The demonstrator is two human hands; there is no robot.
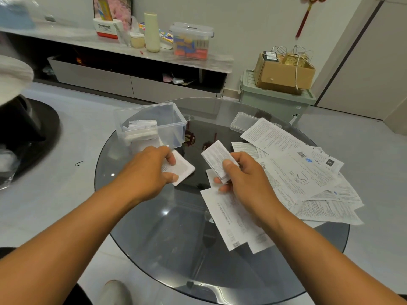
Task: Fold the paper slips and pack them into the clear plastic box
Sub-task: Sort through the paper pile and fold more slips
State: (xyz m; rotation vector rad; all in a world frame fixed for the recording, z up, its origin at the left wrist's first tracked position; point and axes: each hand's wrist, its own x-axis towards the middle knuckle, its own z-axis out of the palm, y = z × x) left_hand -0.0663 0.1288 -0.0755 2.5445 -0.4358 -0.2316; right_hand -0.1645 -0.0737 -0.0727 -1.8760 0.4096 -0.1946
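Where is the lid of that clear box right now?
The lid lies flat at the far right of the glass table, right of the clear box, partly under the unfolded papers.

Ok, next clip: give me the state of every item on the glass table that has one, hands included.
clear plastic box: open, upright, folded slips stacked inside at its left end
box lid: off, lying flat behind the loose papers
left hand: pinching a folded white slip
right hand: gripping a folded printed slip
loose papers: unfolded, spread overlapping on the table's right side
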